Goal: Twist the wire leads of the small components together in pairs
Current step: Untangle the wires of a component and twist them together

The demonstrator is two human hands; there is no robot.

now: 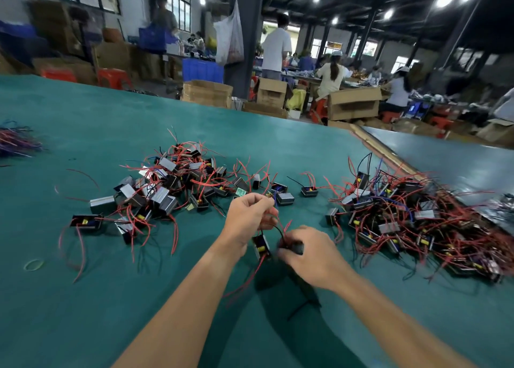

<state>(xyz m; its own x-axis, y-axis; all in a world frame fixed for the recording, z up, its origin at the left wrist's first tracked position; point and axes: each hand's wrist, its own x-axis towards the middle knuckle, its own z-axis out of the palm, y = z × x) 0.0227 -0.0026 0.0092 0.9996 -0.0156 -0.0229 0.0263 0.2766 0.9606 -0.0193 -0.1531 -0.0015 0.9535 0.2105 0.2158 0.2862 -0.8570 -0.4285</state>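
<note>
My left hand (250, 214) is raised over the green table (83, 298) and pinches red and black wire leads (278, 225). A small black component with a yellow part (261, 246) hangs from those leads just below it. My right hand (308, 253) curls round a second black component (294, 246) right beside the first; most of it is hidden by my fingers. Loose red leads (244, 281) trail down between my forearms.
A heap of black-and-silver components with red leads (167, 192) lies to the left, and another tangled heap (411, 220) to the right. Single components (285, 198) sit between them. A rubber band (34, 264) lies near left. Loose wires (16, 142) lie far left. People work at benches behind.
</note>
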